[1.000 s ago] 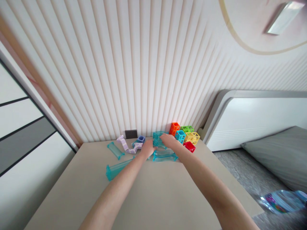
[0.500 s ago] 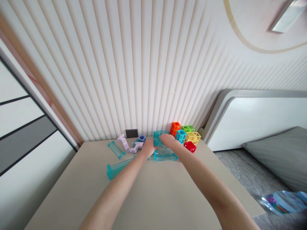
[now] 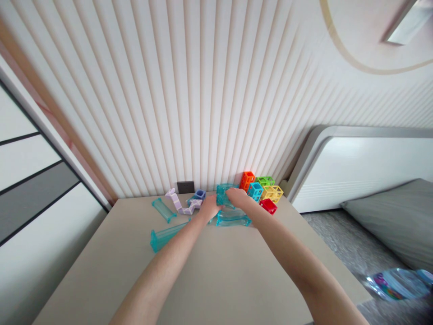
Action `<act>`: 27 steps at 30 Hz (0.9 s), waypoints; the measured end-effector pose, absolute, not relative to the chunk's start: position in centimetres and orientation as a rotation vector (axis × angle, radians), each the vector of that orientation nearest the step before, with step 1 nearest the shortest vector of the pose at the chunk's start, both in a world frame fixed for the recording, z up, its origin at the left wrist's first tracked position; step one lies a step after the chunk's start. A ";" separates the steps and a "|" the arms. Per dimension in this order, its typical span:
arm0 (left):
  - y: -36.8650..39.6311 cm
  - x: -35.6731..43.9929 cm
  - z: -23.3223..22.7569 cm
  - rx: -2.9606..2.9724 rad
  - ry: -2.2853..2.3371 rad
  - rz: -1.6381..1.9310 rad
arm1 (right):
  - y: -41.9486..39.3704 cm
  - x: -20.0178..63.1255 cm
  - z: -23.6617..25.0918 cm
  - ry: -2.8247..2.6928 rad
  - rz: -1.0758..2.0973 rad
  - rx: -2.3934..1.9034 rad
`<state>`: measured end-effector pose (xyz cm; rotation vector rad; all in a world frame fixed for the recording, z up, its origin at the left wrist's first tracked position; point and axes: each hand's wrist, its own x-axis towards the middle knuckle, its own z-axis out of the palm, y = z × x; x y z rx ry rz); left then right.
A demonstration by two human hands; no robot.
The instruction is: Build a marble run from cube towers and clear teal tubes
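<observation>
My right hand (image 3: 237, 196) is closed on a see-through teal plastic track piece (image 3: 222, 195) near the back of the table. Just left of it is my left hand (image 3: 209, 207), its fingers curled; what they grip is hidden. Below both hands lies another teal track piece (image 3: 232, 219), apparently apart from the fingers. A bent lilac segmented toy (image 3: 182, 208) and a blue open cube (image 3: 200, 194) are close by my left hand. Two more teal track pieces, a narrow one (image 3: 163, 210) and a larger one (image 3: 162, 238), lie farther left.
Right of my right hand stand open-frame cubes: orange (image 3: 248, 180), light blue (image 3: 255, 192), green (image 3: 265, 181), yellow (image 3: 272, 194) and red (image 3: 268, 206). A black wall socket (image 3: 186, 187) sits behind the table (image 3: 223, 275). A plastic bottle (image 3: 399, 284) lies at the right, beside a bed headboard (image 3: 368, 174).
The view has shifted very slightly. Both hands stay in almost the same place, and the pieces on the table have not visibly moved.
</observation>
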<state>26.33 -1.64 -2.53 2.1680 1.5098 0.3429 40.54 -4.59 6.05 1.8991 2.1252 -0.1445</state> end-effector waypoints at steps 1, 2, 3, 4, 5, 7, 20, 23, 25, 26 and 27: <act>-1.6 26.3 -2.5 2.181 1.498 0.354 | -4.6 40.6 6.1 2.124 -0.146 1.903; -1.6 26.4 -2.4 2.197 1.483 0.364 | -4.6 40.8 6.2 2.122 -0.147 1.907; -1.6 26.4 -2.4 2.213 1.470 0.374 | -4.6 40.9 6.3 2.118 -0.149 1.913; -1.6 26.4 -2.4 2.223 1.468 0.386 | -4.6 41.1 6.4 2.112 -0.150 1.922; -1.6 26.4 -2.4 2.231 1.467 0.395 | -4.6 41.4 6.5 2.103 -0.150 1.933; -1.6 26.4 -2.3 2.245 1.467 0.402 | -4.5 41.9 6.9 2.073 -0.149 1.961; -1.5 26.5 -2.0 2.259 1.460 0.352 | -4.9 42.6 7.6 1.935 -0.175 1.900; -1.5 26.6 -1.9 2.265 1.445 0.342 | -4.9 42.7 7.6 1.949 -0.199 1.868; -1.5 26.6 -1.9 2.268 1.436 0.332 | -5.0 42.6 7.8 1.951 -0.213 1.857; -1.5 26.5 -1.9 2.269 1.431 0.327 | -5.0 42.5 7.8 1.949 -0.220 1.852; -1.5 26.5 -1.9 2.271 1.426 0.322 | -5.0 42.4 7.9 1.947 -0.228 1.846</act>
